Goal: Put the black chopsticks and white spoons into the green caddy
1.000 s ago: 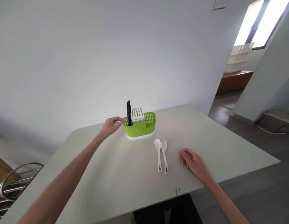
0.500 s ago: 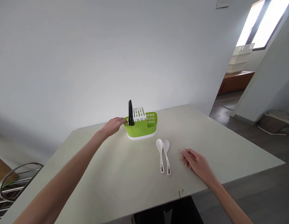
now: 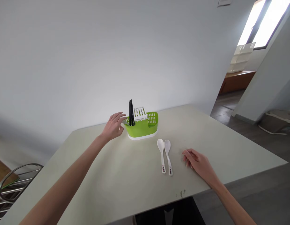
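Green plastic makes up the oval, slotted utensil basket (image 3: pixel 140 130), which stands on a white base near the centre of the frame, on a pale grey-green table (image 3: pixel 126 175) that meets a plain white wall (image 3: pixel 135 56). Slim black sticks (image 3: pixel 131 114) stand nearly upright in the basket's left part, and a white slatted plastic rack (image 3: pixel 140 114) sits over its middle, just right of them. At the basket's left end is the left hand (image 3: pixel 115 126), its fingers reaching to the rim and its thumb apart below them; a small pale grey piece (image 3: pixel 125 122) shows by the fingertips, but whether the hand grips it cannot be told. Right of centre and below the basket, two glossy white spoons lie side by side, bowls toward the wall and handles toward the table's near edge: the left spoon (image 3: pixel 162 155) and the right spoon (image 3: pixel 168 157), each with a small dark mark near its handle's end. Farther right, the right hand (image 3: pixel 198 163) rests at the table, relaxed, its fingers loosely bent and nothing visible in it; the right spoon is the thing nearest to it. Bright window panes (image 3: pixel 271 23) fill the upper right corner.
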Tool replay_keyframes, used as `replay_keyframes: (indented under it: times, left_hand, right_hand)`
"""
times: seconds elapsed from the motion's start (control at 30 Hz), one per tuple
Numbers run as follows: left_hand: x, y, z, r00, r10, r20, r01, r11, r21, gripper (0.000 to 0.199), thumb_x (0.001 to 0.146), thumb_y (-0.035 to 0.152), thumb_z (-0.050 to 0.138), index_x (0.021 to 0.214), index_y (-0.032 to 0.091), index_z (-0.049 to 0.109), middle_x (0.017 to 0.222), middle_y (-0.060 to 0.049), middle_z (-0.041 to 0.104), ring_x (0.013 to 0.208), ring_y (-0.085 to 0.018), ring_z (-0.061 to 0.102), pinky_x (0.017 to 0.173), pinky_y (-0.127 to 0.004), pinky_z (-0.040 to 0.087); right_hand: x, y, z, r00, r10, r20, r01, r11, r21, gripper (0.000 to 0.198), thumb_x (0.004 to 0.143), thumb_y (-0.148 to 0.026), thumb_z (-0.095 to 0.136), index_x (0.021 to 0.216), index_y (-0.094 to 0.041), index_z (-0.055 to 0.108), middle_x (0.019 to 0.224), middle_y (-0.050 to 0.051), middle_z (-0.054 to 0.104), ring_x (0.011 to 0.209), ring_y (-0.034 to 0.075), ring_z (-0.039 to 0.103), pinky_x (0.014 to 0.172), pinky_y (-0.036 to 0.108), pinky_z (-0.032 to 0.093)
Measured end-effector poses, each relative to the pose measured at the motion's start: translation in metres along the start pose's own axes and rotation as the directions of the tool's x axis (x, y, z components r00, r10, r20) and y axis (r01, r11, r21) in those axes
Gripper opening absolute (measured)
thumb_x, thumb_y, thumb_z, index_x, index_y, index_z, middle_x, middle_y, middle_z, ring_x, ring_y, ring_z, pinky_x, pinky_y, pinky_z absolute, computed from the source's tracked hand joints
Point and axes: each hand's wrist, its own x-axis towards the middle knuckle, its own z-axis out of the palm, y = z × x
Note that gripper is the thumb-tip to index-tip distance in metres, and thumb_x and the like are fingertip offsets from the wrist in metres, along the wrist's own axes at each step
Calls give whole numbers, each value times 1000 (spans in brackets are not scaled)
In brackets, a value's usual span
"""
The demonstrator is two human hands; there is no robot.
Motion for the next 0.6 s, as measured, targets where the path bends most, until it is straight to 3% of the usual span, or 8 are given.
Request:
replay_keyframes:
  times: [0.17,0.37,0.5,0.6]
  left_hand:
    - [-1,9,10,993,-113,-26,111,992,-61,34,95,25,52,122,26,72,128,-10,73,146,-33,46,123,-61,31]
    - [5,0,22,987,-159,-21,156,983,-101,36,100,30,47,122,30,76,132,-6,73,154,-33,35,127,-65,19]
    - [10,4,19,986,-165,-13,164,982,-92,37,101,30,45,123,28,75,132,-7,73,155,-33,34,126,-65,21]
    - [12,21,12,976,-181,-124,168,980,-104,36,102,29,45,127,28,70,137,-8,69,150,-33,40,122,-63,27]
  right_hand:
    - [1,-2,0,1000,-11,-22,12,1000,12,54,93,-74,52,90,-22,67,77,6,74,57,18,62,55,30,48]
    - [0,-2,-1,1000,-4,-13,4,1000,10,50,96,-70,53,92,-22,68,77,6,73,58,18,62,56,30,48]
    - [0,-2,-2,1000,2,-12,-2,1000,6,52,95,-72,52,93,-22,67,78,6,74,58,18,62,55,30,47]
    - [1,-1,-2,1000,1,-15,-1,1000,-5,55,95,-74,50,93,-22,67,79,6,74,59,18,63,55,30,47]
